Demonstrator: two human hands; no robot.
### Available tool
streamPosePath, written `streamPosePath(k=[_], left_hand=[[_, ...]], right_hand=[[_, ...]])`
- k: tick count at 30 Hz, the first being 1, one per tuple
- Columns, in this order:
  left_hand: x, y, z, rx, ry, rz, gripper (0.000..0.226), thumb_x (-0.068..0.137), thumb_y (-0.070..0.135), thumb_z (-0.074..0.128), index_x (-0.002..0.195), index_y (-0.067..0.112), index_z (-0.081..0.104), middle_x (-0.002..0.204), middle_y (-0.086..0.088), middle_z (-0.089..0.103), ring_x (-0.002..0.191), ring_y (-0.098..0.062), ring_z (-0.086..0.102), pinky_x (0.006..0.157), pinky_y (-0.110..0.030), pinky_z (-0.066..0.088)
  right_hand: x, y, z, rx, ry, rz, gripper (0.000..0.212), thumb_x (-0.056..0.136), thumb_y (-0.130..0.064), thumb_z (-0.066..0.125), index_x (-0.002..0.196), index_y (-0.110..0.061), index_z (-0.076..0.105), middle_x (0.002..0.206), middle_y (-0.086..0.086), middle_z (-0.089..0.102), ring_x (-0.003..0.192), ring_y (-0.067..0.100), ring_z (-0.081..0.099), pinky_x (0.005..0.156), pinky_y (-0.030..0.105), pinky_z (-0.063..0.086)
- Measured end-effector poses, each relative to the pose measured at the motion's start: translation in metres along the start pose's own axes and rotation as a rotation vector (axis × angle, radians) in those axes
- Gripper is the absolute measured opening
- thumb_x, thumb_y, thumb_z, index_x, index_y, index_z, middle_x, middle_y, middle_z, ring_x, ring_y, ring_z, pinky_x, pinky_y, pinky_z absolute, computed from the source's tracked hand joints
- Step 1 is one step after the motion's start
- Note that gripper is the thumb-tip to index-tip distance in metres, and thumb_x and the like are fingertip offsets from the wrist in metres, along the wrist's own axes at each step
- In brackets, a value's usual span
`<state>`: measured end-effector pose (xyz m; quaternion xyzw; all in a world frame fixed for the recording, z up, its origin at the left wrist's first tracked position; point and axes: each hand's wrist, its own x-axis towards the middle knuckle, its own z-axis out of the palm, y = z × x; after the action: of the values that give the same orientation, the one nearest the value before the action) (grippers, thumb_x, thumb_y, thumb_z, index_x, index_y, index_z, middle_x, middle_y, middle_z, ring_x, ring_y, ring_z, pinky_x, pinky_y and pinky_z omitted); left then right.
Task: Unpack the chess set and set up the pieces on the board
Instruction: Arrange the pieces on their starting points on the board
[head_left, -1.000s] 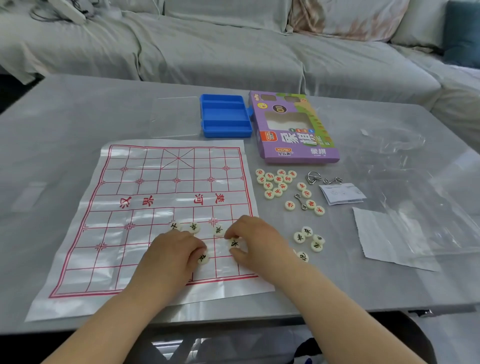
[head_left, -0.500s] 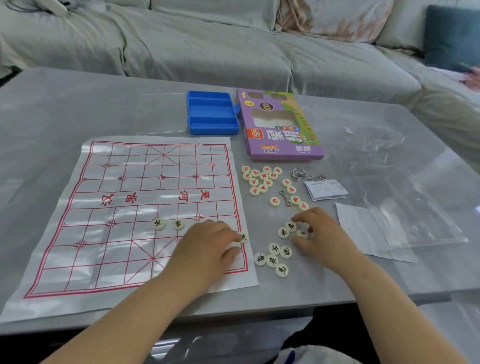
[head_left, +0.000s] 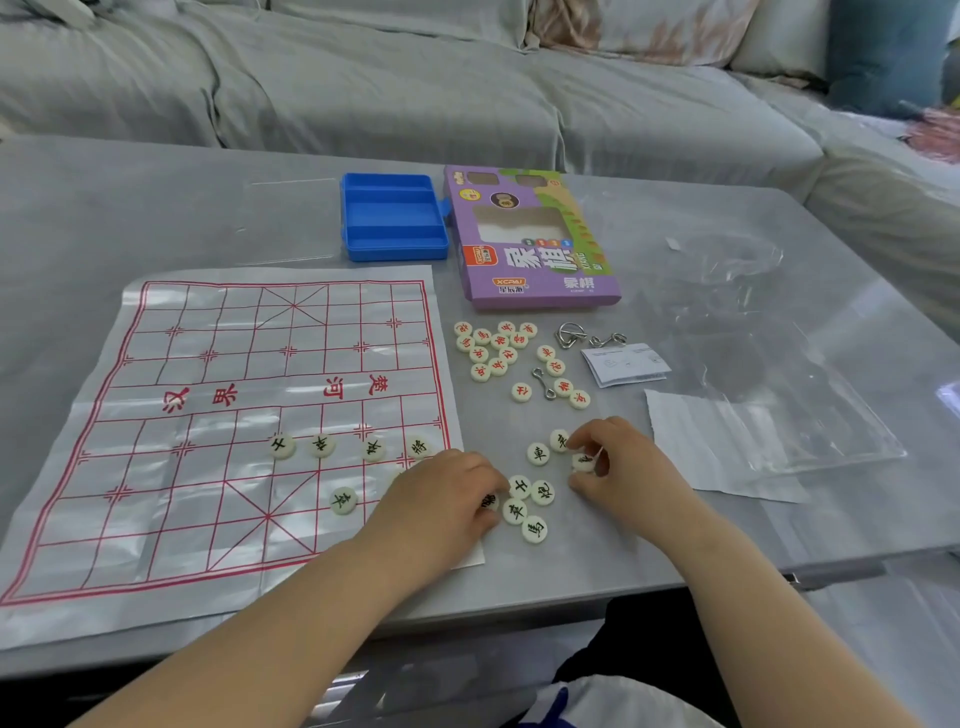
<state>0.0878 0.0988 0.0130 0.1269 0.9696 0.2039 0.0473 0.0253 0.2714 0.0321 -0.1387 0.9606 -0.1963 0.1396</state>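
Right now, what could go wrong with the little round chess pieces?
Your left hand rests on the corner of the red-lined plastic board; dragging it might shift the sheet and the white round pieces on it. Your right hand pinches one black-lettered disc beside loose discs near the grey table's front edge; a nudge could knock some off.

You have open passage over the far half of the board sheet. Right of it, red-lettered pieces, wire puzzles, a leaflet and the purple box crowd the table.
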Motion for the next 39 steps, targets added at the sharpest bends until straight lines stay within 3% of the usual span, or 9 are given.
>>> streamPosePath(k=[4, 7, 11, 17, 19, 22, 26, 35, 39], left_hand=[[-0.002, 0.002, -0.005, -0.012, 0.035, -0.014, 0.037, 0.094, 0.033, 0.041, 0.132, 0.031, 0.041, 0.131, 0.016, 0.044, 0.12, -0.005, 0.038, 0.088, -0.017, 0.028], [-0.006, -0.002, -0.01, -0.05, 0.066, -0.047, 0.038, 0.094, 0.031, 0.042, 0.132, 0.031, 0.041, 0.131, 0.017, 0.042, 0.119, -0.005, 0.041, 0.088, -0.016, 0.031], [-0.012, -0.013, -0.019, -0.08, 0.096, -0.104, 0.036, 0.094, 0.031, 0.044, 0.13, 0.03, 0.043, 0.129, 0.016, 0.044, 0.116, -0.004, 0.043, 0.088, -0.015, 0.033], [-0.022, -0.038, -0.034, -0.098, 0.163, -0.23, 0.034, 0.092, 0.029, 0.049, 0.126, 0.029, 0.048, 0.122, 0.015, 0.048, 0.108, -0.004, 0.046, 0.082, -0.015, 0.034], [-0.026, -0.048, -0.038, -0.115, 0.195, -0.268, 0.033, 0.09, 0.028, 0.052, 0.123, 0.029, 0.051, 0.117, 0.015, 0.05, 0.098, -0.001, 0.043, 0.079, -0.015, 0.033], [-0.033, -0.058, -0.042, -0.13, 0.229, -0.314, 0.033, 0.09, 0.026, 0.053, 0.122, 0.028, 0.052, 0.109, 0.015, 0.048, 0.096, -0.002, 0.042, 0.076, -0.014, 0.03], [-0.042, -0.067, -0.047, -0.159, 0.268, -0.354, 0.035, 0.089, 0.025, 0.056, 0.123, 0.026, 0.052, 0.121, 0.012, 0.051, 0.109, -0.007, 0.048, 0.081, -0.014, 0.031], [-0.058, -0.089, -0.051, -0.21, 0.353, -0.443, 0.036, 0.086, 0.019, 0.06, 0.121, 0.024, 0.055, 0.113, 0.009, 0.056, 0.109, -0.012, 0.05, 0.085, -0.021, 0.035], [-0.064, -0.102, -0.055, -0.234, 0.43, -0.479, 0.036, 0.084, 0.013, 0.061, 0.119, 0.02, 0.057, 0.098, 0.01, 0.051, 0.097, -0.011, 0.049, 0.082, -0.02, 0.033]], right_hand=[[0.001, -0.001, -0.003, -0.007, -0.039, 0.028, 0.023, 0.084, -0.016, 0.059, 0.107, -0.015, 0.058, 0.098, -0.005, 0.042, 0.085, 0.01, 0.043, 0.069, 0.017, 0.029], [0.001, -0.003, -0.004, 0.004, -0.039, 0.031, 0.014, 0.084, -0.016, 0.06, 0.097, -0.019, 0.056, 0.095, -0.005, 0.043, 0.083, 0.01, 0.043, 0.059, 0.018, 0.029], [0.0, -0.004, -0.005, 0.011, -0.034, 0.004, 0.01, 0.084, -0.014, 0.058, 0.091, -0.019, 0.053, 0.091, -0.005, 0.044, 0.08, 0.01, 0.042, 0.055, 0.006, 0.031], [0.004, -0.013, -0.006, 0.014, -0.014, -0.028, 0.015, 0.084, -0.013, 0.058, 0.087, -0.025, 0.049, 0.078, -0.017, 0.04, 0.077, 0.007, 0.042, 0.056, 0.006, 0.031], [0.008, -0.022, -0.006, 0.029, -0.009, -0.049, 0.017, 0.085, -0.012, 0.057, 0.087, -0.026, 0.047, 0.077, -0.018, 0.039, 0.075, 0.006, 0.042, 0.057, 0.013, 0.031], [0.017, -0.045, -0.004, 0.021, -0.037, -0.106, 0.016, 0.086, -0.012, 0.055, 0.1, -0.022, 0.055, 0.087, -0.012, 0.044, 0.084, 0.009, 0.043, 0.07, 0.016, 0.03], [0.031, -0.085, 0.011, 0.004, -0.072, -0.228, 0.023, 0.088, -0.013, 0.053, 0.111, -0.015, 0.056, 0.111, -0.003, 0.051, 0.09, 0.008, 0.044, 0.075, 0.015, 0.033], [0.058, -0.134, 0.04, -0.039, -0.108, -0.349, 0.024, 0.089, -0.012, 0.053, 0.113, -0.014, 0.055, 0.118, 0.001, 0.051, 0.102, 0.014, 0.051, 0.075, 0.014, 0.033], [0.063, -0.135, 0.045, -0.051, -0.132, -0.321, 0.024, 0.088, -0.014, 0.055, 0.112, -0.014, 0.055, 0.118, 0.002, 0.052, 0.103, 0.015, 0.051, 0.077, 0.016, 0.034]])
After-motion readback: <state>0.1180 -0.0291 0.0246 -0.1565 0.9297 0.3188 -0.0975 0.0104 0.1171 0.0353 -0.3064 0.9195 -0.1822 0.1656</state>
